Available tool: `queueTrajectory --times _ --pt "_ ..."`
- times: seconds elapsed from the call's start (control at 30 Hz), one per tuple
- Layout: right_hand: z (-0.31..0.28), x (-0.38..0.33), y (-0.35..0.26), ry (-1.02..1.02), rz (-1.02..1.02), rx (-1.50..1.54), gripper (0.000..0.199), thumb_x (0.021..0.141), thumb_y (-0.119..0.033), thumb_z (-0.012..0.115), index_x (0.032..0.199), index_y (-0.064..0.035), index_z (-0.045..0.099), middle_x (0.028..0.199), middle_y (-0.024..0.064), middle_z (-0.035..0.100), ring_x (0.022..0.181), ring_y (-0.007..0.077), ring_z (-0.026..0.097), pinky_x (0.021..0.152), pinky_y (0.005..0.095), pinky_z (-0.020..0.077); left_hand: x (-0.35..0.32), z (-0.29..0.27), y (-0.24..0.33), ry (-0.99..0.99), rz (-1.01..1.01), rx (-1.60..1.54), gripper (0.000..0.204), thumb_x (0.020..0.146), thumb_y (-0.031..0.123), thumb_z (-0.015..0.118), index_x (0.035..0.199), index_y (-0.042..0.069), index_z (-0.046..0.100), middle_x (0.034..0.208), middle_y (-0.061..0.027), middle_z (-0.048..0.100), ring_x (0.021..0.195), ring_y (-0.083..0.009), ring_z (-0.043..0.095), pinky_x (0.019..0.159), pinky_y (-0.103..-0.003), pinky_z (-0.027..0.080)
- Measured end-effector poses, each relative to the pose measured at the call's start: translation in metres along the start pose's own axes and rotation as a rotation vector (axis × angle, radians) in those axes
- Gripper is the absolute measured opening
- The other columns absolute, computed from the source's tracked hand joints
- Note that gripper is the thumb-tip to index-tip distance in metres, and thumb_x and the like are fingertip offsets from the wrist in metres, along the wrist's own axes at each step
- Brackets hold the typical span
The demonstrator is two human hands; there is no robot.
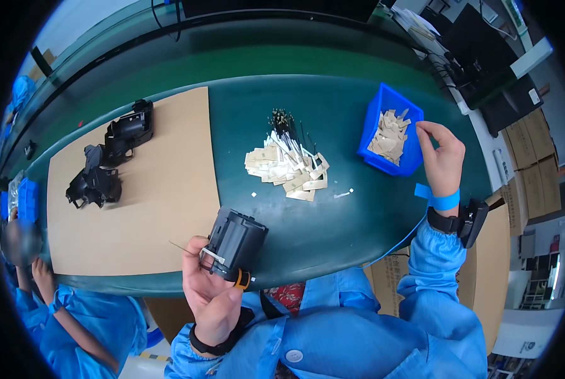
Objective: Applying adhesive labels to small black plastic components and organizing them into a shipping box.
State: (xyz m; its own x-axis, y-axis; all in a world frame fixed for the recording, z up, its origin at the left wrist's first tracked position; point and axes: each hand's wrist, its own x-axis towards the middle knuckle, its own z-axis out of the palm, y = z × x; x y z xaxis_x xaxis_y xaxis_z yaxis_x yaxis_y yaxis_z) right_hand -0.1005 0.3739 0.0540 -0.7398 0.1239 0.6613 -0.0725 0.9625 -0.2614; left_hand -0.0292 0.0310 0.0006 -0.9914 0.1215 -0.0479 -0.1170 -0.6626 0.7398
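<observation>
My left hand point(208, 292) grips a black plastic housing point(235, 242) with an orange ring at its lower end, held over the near edge of the green table point(333, 221). A thin wire sticks out to the left of it. My right hand point(441, 158) hovers at the right rim of a blue bin point(369, 136) filled with small beige strips, fingers pinched together; whether a strip is between them I cannot tell. A pile of beige strips and thin black-tipped wires point(288, 163) lies on the table between my hands.
A brown cardboard sheet point(156, 189) covers the table's left part, with several black housings point(108, 161) on it. Another person in blue sleeves point(61, 316) works at the lower left. Cardboard boxes point(535, 158) and black equipment point(484, 57) stand at the right.
</observation>
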Motion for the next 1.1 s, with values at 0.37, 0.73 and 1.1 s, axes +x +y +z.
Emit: queueTrajectory --times 0.37,0.73,1.1 --pt "0.027 -0.06 -0.142 -0.237 -0.42 0.777 0.031 0.056 -0.013 0.077 0.08 -0.006 0.06 0.08 0.0071 0.055 0.07 0.0232 0.05 0.064 0.0353 0.0391 0.007 0.022 -0.005 -0.027 -0.023 -0.133 0.07 0.068 -0.014 0.057 0.128 0.005 0.025 0.116 -0.0139 0.044 0.111 -0.023 0.048 0.089 -0.034 0.044" --pt "0.036 -0.063 -0.161 -0.288 -0.259 0.904 0.022 0.058 -0.006 0.072 0.074 -0.0073 0.057 0.074 0.0038 0.054 0.066 0.0217 0.048 0.06 0.033 0.0344 0.006 0.017 -0.005 0.03 0.0 0.016 0.064 0.07 -0.01 0.061 0.124 0.003 0.028 0.111 -0.0141 0.046 0.105 -0.0192 0.05 0.092 -0.033 0.042" --pt "0.035 -0.06 -0.158 -0.389 -0.143 0.95 0.016 0.062 -0.004 0.071 0.069 -0.0061 0.056 0.07 0.0051 0.054 0.064 0.0217 0.047 0.06 0.0318 0.036 0.005 0.013 -0.006 -0.018 0.038 0.046 0.065 0.069 -0.007 0.064 0.122 0.003 0.029 0.113 -0.0145 0.047 0.108 -0.0191 0.048 0.095 -0.031 0.037"
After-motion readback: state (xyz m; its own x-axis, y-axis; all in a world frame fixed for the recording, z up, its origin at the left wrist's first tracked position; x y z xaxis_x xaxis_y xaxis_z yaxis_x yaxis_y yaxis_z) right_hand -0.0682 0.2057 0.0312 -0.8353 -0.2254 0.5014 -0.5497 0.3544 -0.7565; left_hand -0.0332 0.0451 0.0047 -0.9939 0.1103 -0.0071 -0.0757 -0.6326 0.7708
